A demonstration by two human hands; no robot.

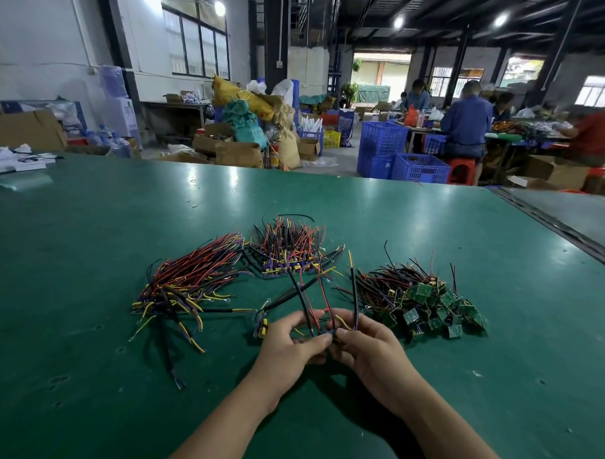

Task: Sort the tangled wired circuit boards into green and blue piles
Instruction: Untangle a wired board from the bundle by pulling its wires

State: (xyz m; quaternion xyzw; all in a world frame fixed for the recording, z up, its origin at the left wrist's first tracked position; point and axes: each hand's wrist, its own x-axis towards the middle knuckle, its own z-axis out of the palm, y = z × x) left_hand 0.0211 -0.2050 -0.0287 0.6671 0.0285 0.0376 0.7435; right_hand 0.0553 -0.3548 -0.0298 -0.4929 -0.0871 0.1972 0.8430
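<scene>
Now we're pinching the knotted wired boards (326,326) with left hand (291,346) and right hand (370,347), and tugging could drag the middle heap (288,254) along.

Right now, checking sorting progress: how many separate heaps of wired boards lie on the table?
3: a left heap, a far middle heap, and a right heap of green boards. The left hand and right hand hold a further tangle, not counted.
</scene>
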